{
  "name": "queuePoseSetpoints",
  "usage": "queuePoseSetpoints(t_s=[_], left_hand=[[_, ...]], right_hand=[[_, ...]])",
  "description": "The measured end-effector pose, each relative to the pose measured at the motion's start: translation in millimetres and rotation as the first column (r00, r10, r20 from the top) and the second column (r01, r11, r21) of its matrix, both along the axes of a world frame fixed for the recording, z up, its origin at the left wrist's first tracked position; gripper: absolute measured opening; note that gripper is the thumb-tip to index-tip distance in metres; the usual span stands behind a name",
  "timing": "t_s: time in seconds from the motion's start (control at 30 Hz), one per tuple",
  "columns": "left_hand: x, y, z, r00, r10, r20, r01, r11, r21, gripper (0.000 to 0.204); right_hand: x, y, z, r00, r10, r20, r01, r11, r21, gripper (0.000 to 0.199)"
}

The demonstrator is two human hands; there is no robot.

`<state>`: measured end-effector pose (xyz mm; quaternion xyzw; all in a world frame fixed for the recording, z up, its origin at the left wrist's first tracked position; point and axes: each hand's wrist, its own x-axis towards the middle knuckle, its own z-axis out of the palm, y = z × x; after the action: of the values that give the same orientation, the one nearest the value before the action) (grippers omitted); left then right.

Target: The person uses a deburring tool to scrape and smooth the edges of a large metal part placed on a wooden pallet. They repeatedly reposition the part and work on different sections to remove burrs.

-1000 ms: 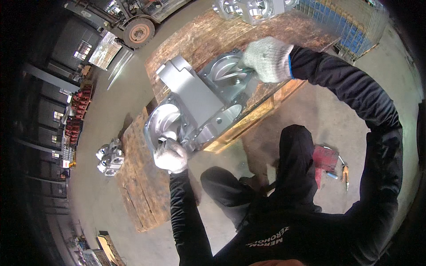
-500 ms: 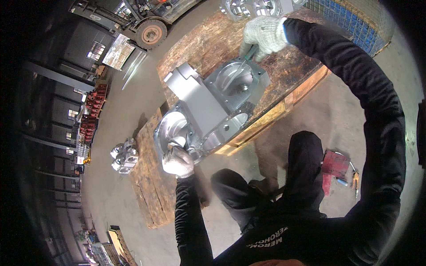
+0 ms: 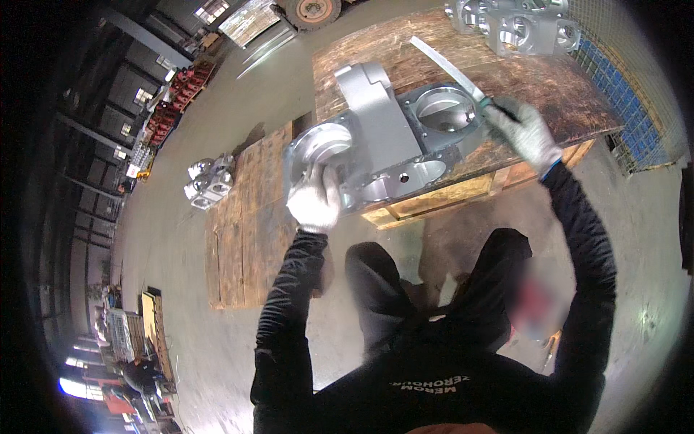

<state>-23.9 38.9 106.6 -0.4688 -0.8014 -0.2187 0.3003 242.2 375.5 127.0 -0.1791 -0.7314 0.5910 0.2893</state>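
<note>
A large silver machined metal housing with two round bores lies on a wooden tabletop in front of me. My left hand, in a white knit glove, has its fingers curled over the near rim of the left bore. To the right of the housing, my gloved right hand is wrapped round the green handle of a flat file. The file's long pale blade points up and left, over the tabletop beyond the right bore. Its blade appears clear of the housing.
Several similar metal castings stand at the table's far right, beside a blue wire-mesh crate. A lower wooden top extends to the left. More castings sit past its left edge. A vehicle tyre shows at the top.
My right hand has drawn the file out of the right bore and swung it right and nearer me. My left hand stays at the left bore. The view has shifted.
</note>
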Motion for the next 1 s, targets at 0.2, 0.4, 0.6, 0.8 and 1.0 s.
queuePoseSetpoints(t_s=[0.2,0.4,0.6,0.8,1.0], left_hand=[[-1,49,43,0.922,-0.370,-0.116,0.358,0.927,-0.108,0.036],[81,144,98,-0.014,-0.666,0.746,-0.046,0.746,0.665,0.025],[9,165,124,0.773,-0.188,0.606,0.404,0.883,-0.241,0.036],[48,244,91,0.966,0.052,0.254,0.206,0.438,-0.875,0.041],[41,269,47,0.948,0.054,0.314,0.188,0.702,-0.687,0.033]], right_hand=[[-53,-148,-22,0.965,0.093,-0.244,-0.174,0.925,-0.337,0.025],[-63,-153,-8,0.961,-0.096,-0.260,0.071,0.992,-0.104,0.025],[-72,-49,-12,0.687,-0.593,-0.420,0.705,0.684,0.189,0.038],[-91,43,-64,0.711,-0.701,-0.054,0.689,0.678,0.256,0.049],[-106,47,-96,0.749,-0.627,-0.214,0.637,0.770,-0.025,0.036]])
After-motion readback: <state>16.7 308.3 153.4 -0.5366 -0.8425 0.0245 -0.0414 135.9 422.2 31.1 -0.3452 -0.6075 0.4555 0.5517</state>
